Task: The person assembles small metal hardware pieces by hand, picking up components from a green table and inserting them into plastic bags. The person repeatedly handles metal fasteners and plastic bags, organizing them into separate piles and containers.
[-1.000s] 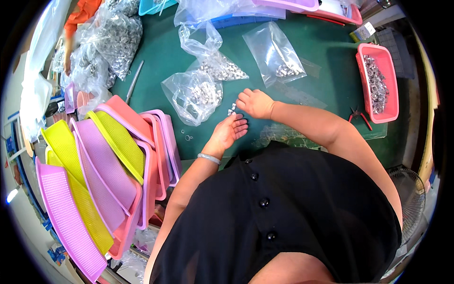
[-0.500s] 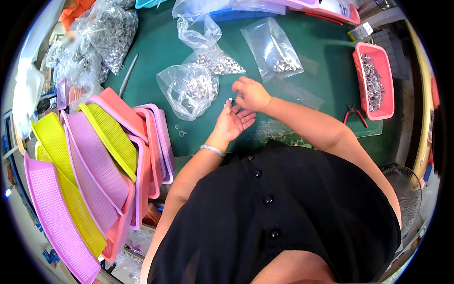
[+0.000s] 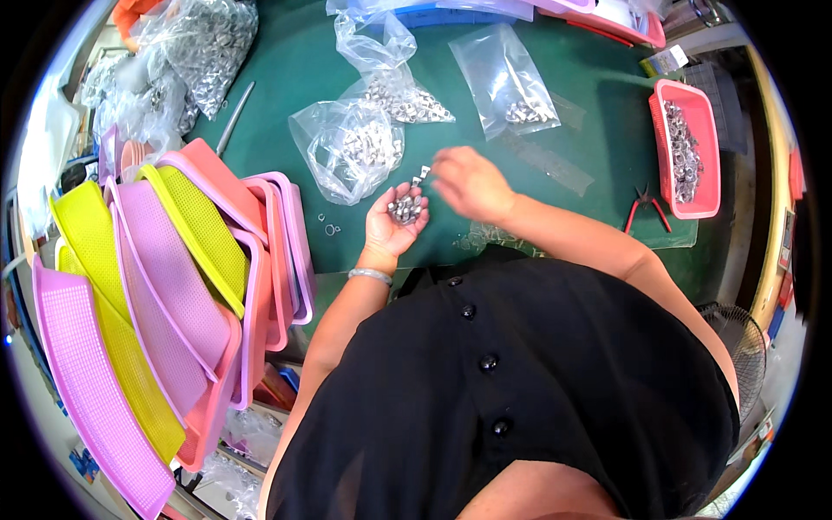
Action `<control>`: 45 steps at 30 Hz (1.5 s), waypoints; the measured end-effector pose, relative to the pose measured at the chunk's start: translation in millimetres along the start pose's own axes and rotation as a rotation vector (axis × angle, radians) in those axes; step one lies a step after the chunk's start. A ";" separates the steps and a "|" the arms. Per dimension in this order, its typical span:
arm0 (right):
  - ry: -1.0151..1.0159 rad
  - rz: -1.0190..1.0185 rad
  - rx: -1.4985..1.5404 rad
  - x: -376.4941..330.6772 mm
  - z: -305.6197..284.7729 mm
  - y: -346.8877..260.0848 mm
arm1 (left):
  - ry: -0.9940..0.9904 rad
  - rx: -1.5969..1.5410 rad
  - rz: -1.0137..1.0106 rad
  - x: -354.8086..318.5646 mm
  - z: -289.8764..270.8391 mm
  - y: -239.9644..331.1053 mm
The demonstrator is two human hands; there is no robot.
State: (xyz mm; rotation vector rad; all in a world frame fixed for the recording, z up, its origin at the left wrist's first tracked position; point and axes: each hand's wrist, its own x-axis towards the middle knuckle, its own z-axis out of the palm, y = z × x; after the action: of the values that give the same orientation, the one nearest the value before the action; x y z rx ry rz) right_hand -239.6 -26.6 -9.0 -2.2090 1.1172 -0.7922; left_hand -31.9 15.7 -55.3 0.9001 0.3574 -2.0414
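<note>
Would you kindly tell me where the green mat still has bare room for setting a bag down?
Bare green mat lies between the flat clear bag and the pink tray. It is crowded left of the hands, around the bulging bags and stacked baskets.

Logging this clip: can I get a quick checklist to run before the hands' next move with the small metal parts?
1. Left hand palm up, cupping small metal parts: ok.
2. Right hand fingers at one part above the palm: ok; grip cannot tell.
3. Open bag of parts beside the left hand: ok.
4. Loose rings on green mat, outside the palm: not ok.
5. Pink tray at right holds parts: ok.
</note>
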 end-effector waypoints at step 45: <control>0.150 0.613 0.282 -72.4 -83.5 24.7 | -0.497 -0.212 0.020 2.3 121.6 15.1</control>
State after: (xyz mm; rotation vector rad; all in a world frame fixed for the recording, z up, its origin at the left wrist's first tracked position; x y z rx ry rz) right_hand -346.2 4.9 12.5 -1.4709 1.5387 -0.7836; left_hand -77.5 -60.5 29.3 0.2508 0.2801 -2.0787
